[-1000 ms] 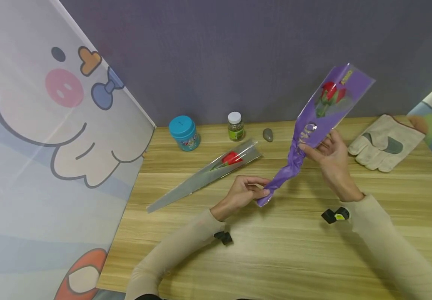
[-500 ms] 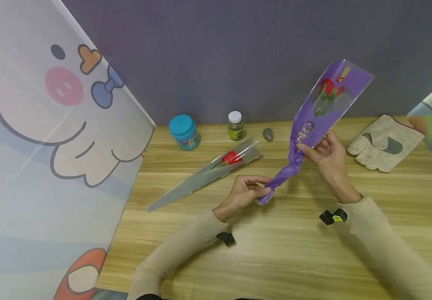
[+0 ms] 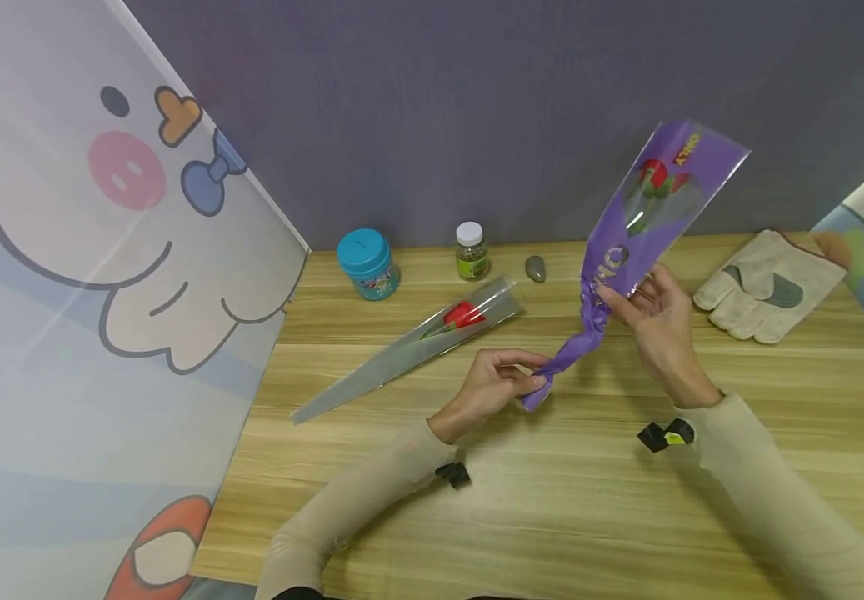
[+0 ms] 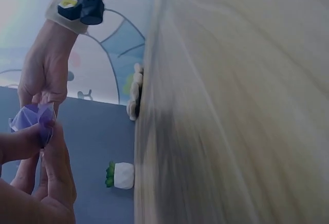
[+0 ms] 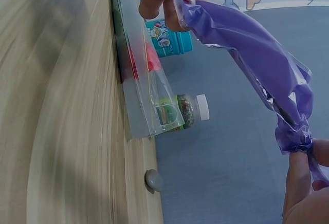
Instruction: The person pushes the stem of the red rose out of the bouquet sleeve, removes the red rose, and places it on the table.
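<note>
Both hands hold a rose in a purple wrapper (image 3: pixel 652 217), raised above the table with its bloom end up and to the right. My left hand (image 3: pixel 487 385) pinches the twisted tail between thumb and fingers. Higher up, my right hand (image 3: pixel 660 329) grips the wrapper where it narrows below the printed letters. Red petals and green leaves show through its clear window. In the right wrist view the wrapper (image 5: pixel 257 49) stretches bunched and creased between the hands. A second rose in a clear and grey sleeve (image 3: pixel 409 354) lies on the table left of them.
A blue-lidded tub (image 3: pixel 368 265), a white-capped jar (image 3: pixel 471 252) and a grey stone (image 3: pixel 536 269) stand along the back. Work gloves (image 3: pixel 769 287) lie at the right. The left wrist view shows a small white pot (image 4: pixel 124 175) with a green plant. A dark panel rises behind.
The bloom end of the purple wrapper has turned slightly. My left hand has shifted a little to the right, keeping its pinch; the right hand's grip stays nearly the same.
</note>
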A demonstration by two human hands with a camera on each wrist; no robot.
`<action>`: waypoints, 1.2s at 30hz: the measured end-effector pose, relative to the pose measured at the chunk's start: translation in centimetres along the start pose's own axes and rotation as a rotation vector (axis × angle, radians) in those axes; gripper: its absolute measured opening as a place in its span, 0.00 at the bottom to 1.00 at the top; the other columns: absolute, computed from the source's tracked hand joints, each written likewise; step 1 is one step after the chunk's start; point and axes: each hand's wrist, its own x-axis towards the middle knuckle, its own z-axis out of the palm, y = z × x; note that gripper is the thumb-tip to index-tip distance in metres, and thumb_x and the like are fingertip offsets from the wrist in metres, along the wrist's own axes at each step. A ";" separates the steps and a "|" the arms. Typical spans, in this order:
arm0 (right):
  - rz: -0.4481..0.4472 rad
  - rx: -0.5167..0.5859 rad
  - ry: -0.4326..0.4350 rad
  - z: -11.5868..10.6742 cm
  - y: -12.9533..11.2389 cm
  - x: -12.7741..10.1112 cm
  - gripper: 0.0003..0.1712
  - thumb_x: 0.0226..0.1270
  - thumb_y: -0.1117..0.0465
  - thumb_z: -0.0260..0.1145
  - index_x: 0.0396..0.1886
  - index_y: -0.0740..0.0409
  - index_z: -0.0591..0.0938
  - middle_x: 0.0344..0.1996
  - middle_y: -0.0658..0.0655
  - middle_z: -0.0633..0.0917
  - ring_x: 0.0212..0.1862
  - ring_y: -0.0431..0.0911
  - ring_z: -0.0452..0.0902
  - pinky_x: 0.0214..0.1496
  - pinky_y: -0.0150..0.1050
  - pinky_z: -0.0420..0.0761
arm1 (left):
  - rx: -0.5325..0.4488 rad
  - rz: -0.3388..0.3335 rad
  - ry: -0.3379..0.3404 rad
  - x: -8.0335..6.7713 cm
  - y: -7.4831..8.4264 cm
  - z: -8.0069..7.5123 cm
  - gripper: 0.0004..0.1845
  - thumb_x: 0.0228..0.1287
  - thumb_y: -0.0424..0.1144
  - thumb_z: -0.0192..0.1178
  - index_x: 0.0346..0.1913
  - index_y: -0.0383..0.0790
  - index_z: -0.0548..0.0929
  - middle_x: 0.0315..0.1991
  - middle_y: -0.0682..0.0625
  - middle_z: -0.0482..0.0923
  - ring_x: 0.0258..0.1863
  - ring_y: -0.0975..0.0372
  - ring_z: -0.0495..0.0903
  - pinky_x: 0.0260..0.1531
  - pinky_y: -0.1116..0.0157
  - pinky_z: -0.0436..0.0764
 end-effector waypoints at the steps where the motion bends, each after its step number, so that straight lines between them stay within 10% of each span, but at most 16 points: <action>1: 0.006 0.004 0.004 0.0 0.0 0.0 0.31 0.66 0.80 0.68 0.67 0.62 0.77 0.49 0.53 0.91 0.46 0.41 0.89 0.46 0.31 0.88 | 0.022 0.011 -0.010 0.0 -0.1 -0.1 0.15 0.66 0.25 0.67 0.55 0.29 0.87 0.47 0.31 0.89 0.29 0.69 0.87 0.30 0.71 0.83; 15: 0.036 0.005 0.102 -0.1 0.0 0.1 0.26 0.64 0.77 0.71 0.62 0.62 0.81 0.43 0.52 0.92 0.38 0.40 0.90 0.35 0.29 0.87 | 0.283 0.059 -0.103 -0.8 -0.3 -0.5 0.17 0.65 0.30 0.71 0.56 0.38 0.87 0.53 0.41 0.87 0.27 0.70 0.83 0.22 0.74 0.77; 36: 0.012 0.094 0.163 -0.9 -1.8 1.4 0.26 0.61 0.79 0.73 0.60 0.65 0.83 0.43 0.56 0.93 0.36 0.43 0.91 0.33 0.32 0.88 | 0.206 0.000 -0.172 -0.9 -0.4 -2.2 0.21 0.60 0.21 0.70 0.57 0.27 0.83 0.44 0.33 0.85 0.25 0.73 0.75 0.30 0.76 0.76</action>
